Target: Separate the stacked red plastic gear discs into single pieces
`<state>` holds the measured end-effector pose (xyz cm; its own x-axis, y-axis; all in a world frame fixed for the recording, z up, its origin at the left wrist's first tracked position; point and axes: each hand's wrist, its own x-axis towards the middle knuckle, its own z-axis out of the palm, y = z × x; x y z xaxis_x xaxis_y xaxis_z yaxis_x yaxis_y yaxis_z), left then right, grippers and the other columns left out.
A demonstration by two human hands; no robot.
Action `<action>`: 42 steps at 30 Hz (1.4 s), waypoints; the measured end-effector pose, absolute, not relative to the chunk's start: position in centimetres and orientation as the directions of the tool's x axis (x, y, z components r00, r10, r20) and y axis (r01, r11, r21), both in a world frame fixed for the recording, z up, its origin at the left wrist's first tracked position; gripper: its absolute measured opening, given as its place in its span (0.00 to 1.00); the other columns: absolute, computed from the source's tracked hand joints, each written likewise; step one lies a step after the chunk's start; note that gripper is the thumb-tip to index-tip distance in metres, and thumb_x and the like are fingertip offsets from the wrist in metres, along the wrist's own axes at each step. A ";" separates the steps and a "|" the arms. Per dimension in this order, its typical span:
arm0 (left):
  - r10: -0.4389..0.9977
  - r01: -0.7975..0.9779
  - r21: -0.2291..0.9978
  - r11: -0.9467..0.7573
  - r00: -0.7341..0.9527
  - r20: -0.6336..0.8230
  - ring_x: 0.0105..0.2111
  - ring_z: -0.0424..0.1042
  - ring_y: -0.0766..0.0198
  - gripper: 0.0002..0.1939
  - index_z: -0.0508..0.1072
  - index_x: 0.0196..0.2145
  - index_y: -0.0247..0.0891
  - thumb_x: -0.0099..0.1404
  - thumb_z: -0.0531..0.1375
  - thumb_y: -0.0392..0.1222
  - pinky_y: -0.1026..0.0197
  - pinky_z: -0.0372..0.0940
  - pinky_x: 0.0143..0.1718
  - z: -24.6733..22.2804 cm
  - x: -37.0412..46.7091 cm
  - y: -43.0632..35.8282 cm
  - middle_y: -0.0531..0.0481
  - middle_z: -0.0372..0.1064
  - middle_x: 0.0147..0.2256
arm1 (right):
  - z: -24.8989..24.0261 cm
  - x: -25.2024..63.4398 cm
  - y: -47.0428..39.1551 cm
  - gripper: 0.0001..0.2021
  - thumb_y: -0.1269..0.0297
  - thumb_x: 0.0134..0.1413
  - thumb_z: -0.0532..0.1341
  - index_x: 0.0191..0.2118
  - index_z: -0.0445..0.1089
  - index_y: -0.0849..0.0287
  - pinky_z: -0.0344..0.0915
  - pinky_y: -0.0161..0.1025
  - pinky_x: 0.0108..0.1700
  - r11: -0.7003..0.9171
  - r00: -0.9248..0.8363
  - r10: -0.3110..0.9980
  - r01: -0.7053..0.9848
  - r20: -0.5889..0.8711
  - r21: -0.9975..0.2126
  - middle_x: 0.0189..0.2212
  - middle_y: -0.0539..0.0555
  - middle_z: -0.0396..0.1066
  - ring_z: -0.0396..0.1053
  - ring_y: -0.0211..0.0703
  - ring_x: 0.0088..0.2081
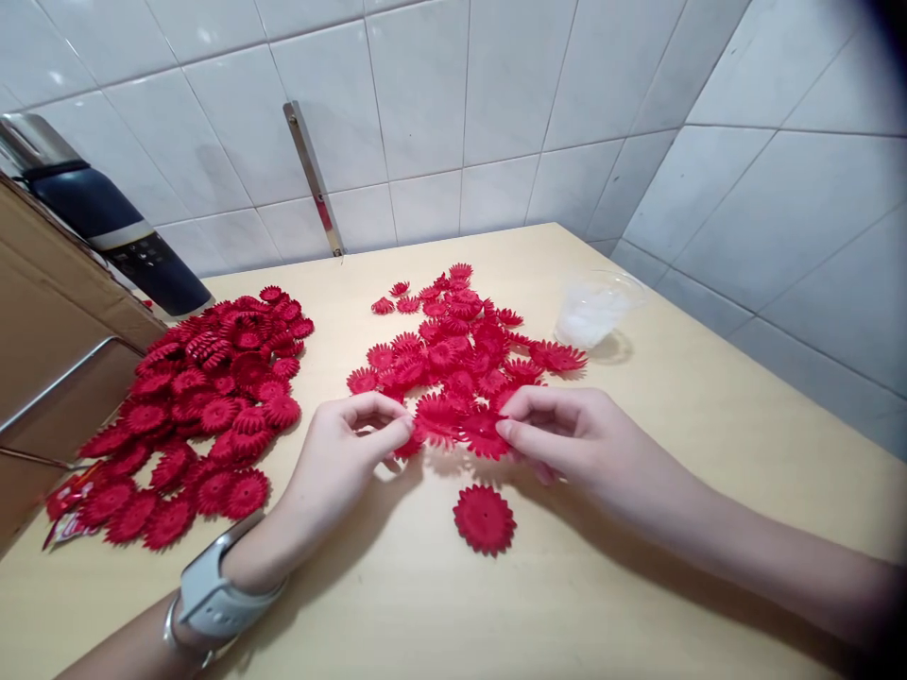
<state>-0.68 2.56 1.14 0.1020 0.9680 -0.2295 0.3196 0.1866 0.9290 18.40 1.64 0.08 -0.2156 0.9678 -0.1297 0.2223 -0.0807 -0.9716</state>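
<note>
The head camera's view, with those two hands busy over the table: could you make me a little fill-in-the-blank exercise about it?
1. The pieces held between the left hand and the right hand are coloured ____.
2. The pale watch is worn on the person's ____ wrist.
3. Of the two hands, the clear cup stands nearer the ____ one.

Missing words: red; left; right.

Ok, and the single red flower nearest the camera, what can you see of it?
The red flower is round, with pointed petal-like teeth around its rim and a small dark spot near its centre. It looks like thin fabric. It lies roughly flat on the pale table, apart from the other flowers; neither the left hand nor right hand touches it.
</note>
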 end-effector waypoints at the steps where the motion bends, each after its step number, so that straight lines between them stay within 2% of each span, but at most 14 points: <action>1: 0.973 0.344 0.924 0.164 0.094 -0.208 0.21 0.64 0.69 0.05 0.70 0.23 0.34 0.53 0.58 0.37 0.68 0.60 0.23 1.2 -0.7 2.6 0.52 0.67 0.21 | 0.1 18.4 1.6 0.08 0.71 0.45 0.56 0.19 0.61 0.60 0.49 0.31 0.20 -0.086 -0.213 0.968 0.225 -0.135 -0.971 0.15 0.44 0.56 0.52 0.31 0.19; 10: 0.995 0.467 0.884 0.021 -0.097 0.027 0.21 0.65 0.68 0.06 0.70 0.23 0.35 0.51 0.61 0.40 0.67 0.59 0.21 1.5 -1.6 3.7 0.53 0.66 0.21 | 0.1 18.6 2.0 0.06 0.67 0.42 0.58 0.20 0.62 0.60 0.48 0.30 0.18 -0.115 -0.103 0.986 0.167 -0.134 -0.979 0.13 0.44 0.55 0.51 0.30 0.16; 12: 0.992 0.510 0.858 -0.054 -0.071 0.105 0.22 0.65 0.67 0.06 0.69 0.24 0.36 0.51 0.62 0.41 0.67 0.59 0.22 1.3 -1.6 3.6 0.53 0.67 0.22 | 0.1 18.6 1.9 0.06 0.67 0.44 0.57 0.21 0.62 0.59 0.49 0.30 0.18 -0.081 -0.119 0.987 0.194 -0.106 -0.978 0.15 0.44 0.57 0.53 0.31 0.17; 15: 0.975 0.578 0.785 -0.222 0.111 0.194 0.25 0.67 0.67 0.03 0.71 0.26 0.36 0.53 0.61 0.39 0.67 0.61 0.26 1.2 -0.9 2.4 0.52 0.69 0.25 | 0.1 18.4 1.4 0.05 0.69 0.46 0.57 0.22 0.63 0.59 0.54 0.31 0.21 -0.011 -0.145 0.988 0.263 -0.051 -0.965 0.18 0.46 0.61 0.57 0.32 0.19; 17: 0.949 0.535 0.801 -0.268 0.291 0.123 0.28 0.68 0.65 0.05 0.74 0.29 0.38 0.56 0.59 0.39 0.67 0.62 0.28 1.1 -0.2 1.3 0.51 0.72 0.29 | 0.0 18.2 0.9 0.05 0.70 0.47 0.56 0.24 0.64 0.58 0.55 0.32 0.22 0.063 -0.187 0.982 0.317 0.003 -0.946 0.18 0.46 0.62 0.59 0.34 0.20; 19: 0.926 0.467 0.854 -0.230 0.374 0.045 0.29 0.69 0.65 0.07 0.75 0.33 0.40 0.58 0.58 0.41 0.66 0.63 0.30 1.1 0.3 0.4 0.51 0.73 0.32 | -0.2 18.1 0.4 0.05 0.71 0.48 0.55 0.25 0.64 0.59 0.56 0.32 0.22 0.187 -0.249 0.964 0.383 0.094 -0.905 0.18 0.46 0.62 0.60 0.34 0.20; 24: 0.903 0.306 0.952 0.010 0.406 -0.140 0.26 0.68 0.67 0.07 0.75 0.31 0.39 0.58 0.58 0.42 0.68 0.62 0.26 1.1 0.7 0.0 0.52 0.73 0.29 | -0.8 17.9 -0.3 0.05 0.75 0.50 0.54 0.29 0.66 0.63 0.57 0.33 0.24 0.547 -0.370 0.837 0.537 0.403 -0.642 0.20 0.50 0.65 0.61 0.34 0.21; 26: 0.885 0.241 0.965 0.104 0.421 -0.201 0.24 0.67 0.69 0.07 0.75 0.29 0.38 0.58 0.59 0.42 0.69 0.61 0.25 1.0 0.6 0.2 0.52 0.73 0.26 | -0.9 18.0 -0.4 0.05 0.76 0.50 0.54 0.29 0.66 0.64 0.58 0.34 0.25 0.626 -0.411 0.778 0.568 0.475 -0.534 0.21 0.52 0.66 0.61 0.36 0.22; 29: 0.871 0.170 0.969 0.181 0.430 -0.238 0.22 0.66 0.71 0.06 0.75 0.27 0.37 0.57 0.60 0.41 0.70 0.60 0.24 0.8 0.6 0.2 0.52 0.72 0.24 | -1.1 18.0 -0.5 0.07 0.77 0.50 0.53 0.28 0.67 0.65 0.56 0.34 0.23 0.685 -0.455 0.721 0.582 0.522 -0.438 0.19 0.52 0.65 0.60 0.36 0.20; 35: 0.883 0.156 0.962 0.225 0.385 -0.269 0.21 0.63 0.72 0.05 0.74 0.25 0.34 0.57 0.60 0.37 0.71 0.57 0.23 0.5 0.3 0.1 0.53 0.69 0.22 | -1.5 17.8 -0.5 0.06 0.78 0.50 0.55 0.31 0.68 0.65 0.54 0.34 0.21 0.735 -0.420 0.665 0.512 0.617 -0.444 0.18 0.51 0.64 0.59 0.35 0.19; 42: 0.855 -0.007 0.942 0.335 0.421 -0.301 0.21 0.64 0.75 0.05 0.73 0.24 0.34 0.57 0.61 0.35 0.73 0.57 0.23 0.3 0.4 0.5 0.55 0.69 0.21 | -1.4 17.8 -0.6 0.04 0.77 0.48 0.57 0.30 0.68 0.64 0.57 0.34 0.22 0.704 -0.420 0.709 0.472 0.567 -0.530 0.19 0.50 0.64 0.59 0.35 0.20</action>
